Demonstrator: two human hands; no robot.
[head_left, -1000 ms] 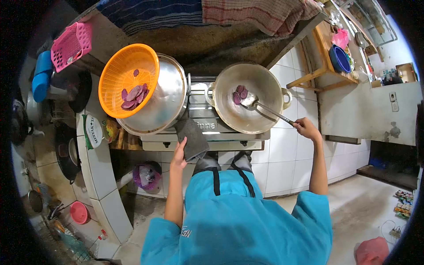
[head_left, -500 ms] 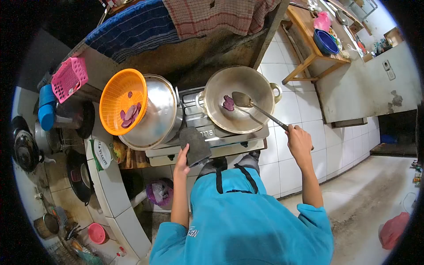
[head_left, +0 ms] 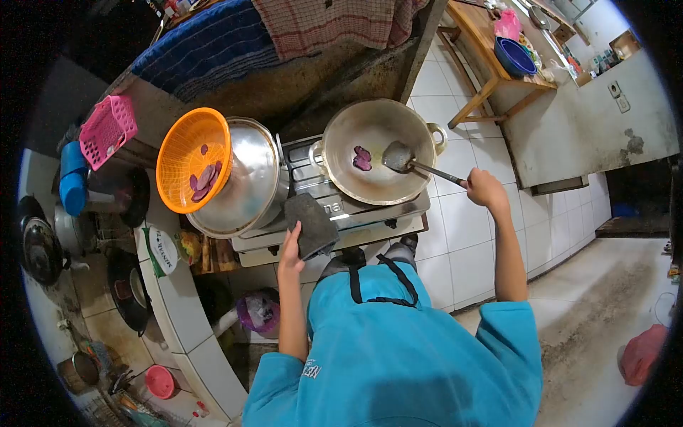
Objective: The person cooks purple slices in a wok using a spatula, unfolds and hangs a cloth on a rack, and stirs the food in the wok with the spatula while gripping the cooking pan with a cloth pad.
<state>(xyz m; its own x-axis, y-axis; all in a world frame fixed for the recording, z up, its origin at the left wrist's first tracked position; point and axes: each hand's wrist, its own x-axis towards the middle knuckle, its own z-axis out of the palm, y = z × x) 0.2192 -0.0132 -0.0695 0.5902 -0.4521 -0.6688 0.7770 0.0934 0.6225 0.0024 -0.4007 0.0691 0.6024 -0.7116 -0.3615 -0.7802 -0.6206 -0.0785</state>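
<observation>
My right hand (head_left: 486, 188) is closed round the handle of a long metal spatula (head_left: 437, 172), whose blade rests inside a large pan (head_left: 377, 124) on the stove. A few purple slices (head_left: 362, 158) lie in the pan, left of the blade. With my left hand (head_left: 291, 249) I hold a dark folded cloth (head_left: 311, 226) in front of the stove. An orange strainer basket (head_left: 174, 160) with several more purple slices (head_left: 205, 179) sits on the lidded silver pot (head_left: 249, 174) at the left.
The stove (head_left: 334, 217) has its front edge close to my body. Towels (head_left: 334, 25) hang behind it. A tiled counter (head_left: 188, 313) stands at the left, with a pink basket (head_left: 108, 132) farther back. A wooden table (head_left: 484, 53) holds a blue basin (head_left: 515, 57).
The view has shifted, moving the stove leftward in it. The spatula blade has moved from beside the slices to their right, apart from them. Both hands keep their holds.
</observation>
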